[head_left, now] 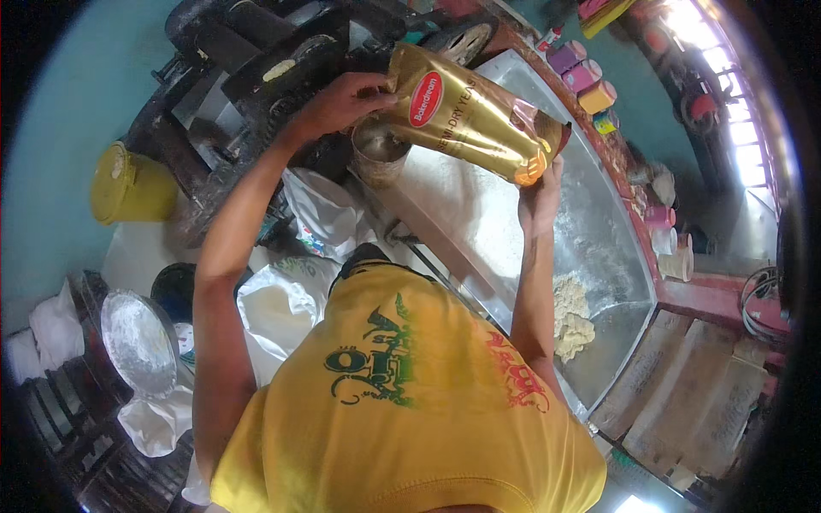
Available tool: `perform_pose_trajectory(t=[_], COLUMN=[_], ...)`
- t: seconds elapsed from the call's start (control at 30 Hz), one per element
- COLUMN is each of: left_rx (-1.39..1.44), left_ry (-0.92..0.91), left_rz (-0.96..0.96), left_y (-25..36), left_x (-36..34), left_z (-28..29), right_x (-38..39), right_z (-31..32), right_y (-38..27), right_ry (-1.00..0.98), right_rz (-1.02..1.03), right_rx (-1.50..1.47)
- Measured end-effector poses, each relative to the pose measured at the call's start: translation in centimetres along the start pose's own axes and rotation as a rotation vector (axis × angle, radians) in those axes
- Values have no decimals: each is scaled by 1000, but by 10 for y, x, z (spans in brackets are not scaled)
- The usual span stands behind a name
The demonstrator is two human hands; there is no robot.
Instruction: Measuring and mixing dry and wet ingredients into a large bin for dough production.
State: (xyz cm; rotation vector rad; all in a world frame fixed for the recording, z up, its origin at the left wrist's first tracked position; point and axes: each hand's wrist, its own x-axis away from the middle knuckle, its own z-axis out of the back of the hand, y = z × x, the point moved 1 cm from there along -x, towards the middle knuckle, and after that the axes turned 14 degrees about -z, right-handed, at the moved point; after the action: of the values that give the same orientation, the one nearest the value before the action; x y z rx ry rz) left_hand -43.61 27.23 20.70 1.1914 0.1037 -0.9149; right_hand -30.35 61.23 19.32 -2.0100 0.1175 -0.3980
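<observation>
I hold a shiny gold foil packet slantwise over a metal trough. My left hand is closed on its left end, fingers pinching the edge. My right hand grips the lower right corner from beneath, its fingers partly hidden behind the foil. Just below the packet's left end stands a worn, round metal can, its rim partly covered by the packet. White flour is spread in the trough behind the packet. A lumpy mass of pale dough lies near the trough's right side, beyond my right forearm.
Dark machinery stands at the far left, beside a yellow bucket. White sacks and a floury round metal pan are at my left. Colourful jars line the ledge behind the trough. Flattened cardboard lies at the right.
</observation>
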Motion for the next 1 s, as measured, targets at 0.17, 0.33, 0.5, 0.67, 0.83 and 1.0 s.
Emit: perform_pose_trajectory(t=[0.17, 0.33, 0.5, 0.67, 0.83, 1.0], left_rx=[30, 175, 269, 194, 163, 276], left_ry=[-115, -8, 108, 150, 167, 258], left_rz=[174, 303, 432, 345, 308, 332], left_y=[-16, -30, -29, -24, -35, -40], left_x=[14, 34, 43, 49, 55, 61], left_z=[10, -4, -10, -12, -14, -19], right_x=[-1, -2, 4, 6, 12, 9], right_z=[-6, -13, -40, -62, -90, -105], right_y=[-10, -24, -46, -64, -76, -82], right_ry=[24, 3, 3, 2, 30, 47], right_rz=[29, 141, 204, 257, 327, 377], right_rx=[97, 113, 202, 309, 409, 447])
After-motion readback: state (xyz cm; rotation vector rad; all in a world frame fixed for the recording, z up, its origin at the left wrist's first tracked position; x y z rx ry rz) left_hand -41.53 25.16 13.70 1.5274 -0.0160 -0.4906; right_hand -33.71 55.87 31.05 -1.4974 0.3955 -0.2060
